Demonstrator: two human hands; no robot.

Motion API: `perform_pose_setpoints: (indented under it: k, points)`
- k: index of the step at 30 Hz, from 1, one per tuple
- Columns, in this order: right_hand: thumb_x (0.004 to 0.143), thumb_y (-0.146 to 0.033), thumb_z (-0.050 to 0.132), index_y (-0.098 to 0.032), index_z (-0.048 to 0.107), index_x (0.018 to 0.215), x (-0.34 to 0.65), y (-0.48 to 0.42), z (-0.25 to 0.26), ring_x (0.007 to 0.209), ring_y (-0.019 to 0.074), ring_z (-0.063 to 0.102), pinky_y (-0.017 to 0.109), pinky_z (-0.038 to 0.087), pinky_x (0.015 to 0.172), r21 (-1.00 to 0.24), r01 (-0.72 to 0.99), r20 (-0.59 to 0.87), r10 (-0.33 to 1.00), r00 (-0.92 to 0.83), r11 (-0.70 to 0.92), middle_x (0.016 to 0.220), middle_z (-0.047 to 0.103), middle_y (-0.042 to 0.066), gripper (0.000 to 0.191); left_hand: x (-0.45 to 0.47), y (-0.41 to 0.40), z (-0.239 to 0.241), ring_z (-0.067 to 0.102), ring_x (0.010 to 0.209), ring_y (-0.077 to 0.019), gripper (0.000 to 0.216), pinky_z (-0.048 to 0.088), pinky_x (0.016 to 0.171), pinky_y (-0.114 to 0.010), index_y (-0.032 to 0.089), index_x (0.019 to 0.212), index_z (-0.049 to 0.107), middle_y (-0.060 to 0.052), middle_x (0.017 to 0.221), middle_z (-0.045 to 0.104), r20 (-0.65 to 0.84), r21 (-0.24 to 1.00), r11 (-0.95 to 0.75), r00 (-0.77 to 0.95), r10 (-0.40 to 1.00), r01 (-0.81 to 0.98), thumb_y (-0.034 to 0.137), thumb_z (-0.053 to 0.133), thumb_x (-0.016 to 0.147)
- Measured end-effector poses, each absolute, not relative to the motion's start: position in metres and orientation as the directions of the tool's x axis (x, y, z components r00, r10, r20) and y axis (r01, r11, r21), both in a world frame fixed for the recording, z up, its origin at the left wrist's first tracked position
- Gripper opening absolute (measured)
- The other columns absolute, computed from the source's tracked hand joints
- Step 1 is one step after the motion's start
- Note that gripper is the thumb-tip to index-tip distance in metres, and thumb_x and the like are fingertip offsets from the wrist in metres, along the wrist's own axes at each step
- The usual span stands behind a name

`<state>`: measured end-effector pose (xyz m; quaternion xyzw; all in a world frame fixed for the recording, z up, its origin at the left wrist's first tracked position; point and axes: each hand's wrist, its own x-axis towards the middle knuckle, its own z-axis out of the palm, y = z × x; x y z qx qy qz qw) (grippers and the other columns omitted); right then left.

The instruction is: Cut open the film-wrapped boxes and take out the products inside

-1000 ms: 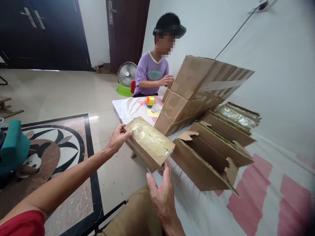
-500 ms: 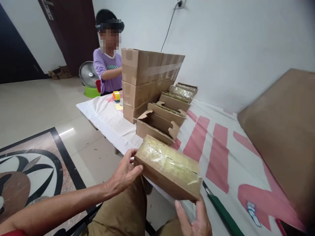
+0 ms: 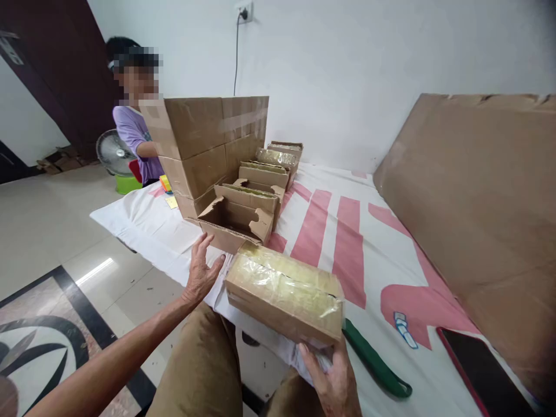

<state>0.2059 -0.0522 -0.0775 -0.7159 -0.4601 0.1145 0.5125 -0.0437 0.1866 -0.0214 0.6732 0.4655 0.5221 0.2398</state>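
Note:
A taped cardboard box, yellowish on top under clear tape, rests at the near edge of the cloth-covered table. My right hand grips its right end, thumb on the front side and the other fingers partly hidden behind the corner. Just off the box's left end, my left hand is open with fingers spread, holding nothing. Beyond the box stands an open cardboard box with its flaps folded inward, close to my left fingertips. A green-handled tool lies right of the taped box, its other end hidden.
Stacked closed boxes stand at the back left, beside a row of open ones. A person in a purple shirt is behind the stack. A phone lies at the right, near a big cardboard sheet.
My left hand has let go of the taped box and moved forward from its left end. The box sits flatter on the table edge, my right hand still on it. The view has turned right.

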Motion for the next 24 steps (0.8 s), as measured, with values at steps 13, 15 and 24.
perform_pose_setpoints:
  k: [13,15,24]
  points:
    - [0.096,-0.051,0.063,-0.020,0.043,0.156,0.207,-0.050,-0.100,0.120,0.0360,0.070,0.047,0.061,0.095,-0.656,0.753,0.531,0.738,0.417,0.046,0.142,0.066,0.020,0.070,-0.006,0.233,-0.051,0.014,0.163,-0.0395,0.104,0.024,0.130,-0.057,0.027,0.160,0.032,-0.019,0.174,0.014,0.543,0.777,-0.511,0.021,0.840,0.367,0.054,0.083,0.074]
    - [0.096,-0.050,0.064,-0.020,0.041,0.157,0.207,-0.050,-0.099,0.121,0.0358,0.070,0.047,0.060,0.095,-0.648,0.760,0.541,0.733,0.412,0.051,0.141,0.066,0.020,0.072,-0.009,0.229,-0.059,0.009,0.164,-0.0408,0.101,0.022,0.130,-0.057,0.027,0.161,0.029,-0.019,0.175,0.012,0.510,0.805,-0.488,0.024,0.860,0.338,0.055,0.080,0.078]
    - [0.098,-0.047,0.061,-0.022,0.039,0.158,0.205,-0.047,-0.098,0.125,0.0360,0.067,0.049,0.059,0.097,-0.651,0.756,0.549,0.727,0.413,0.062,0.143,0.065,0.019,0.068,0.006,0.214,-0.055,0.007,0.163,-0.0440,0.088,0.026,0.128,-0.060,0.025,0.159,0.033,-0.015,0.175,0.010,0.424,0.874,-0.408,-0.003,0.906,0.263,0.053,0.070,0.084]
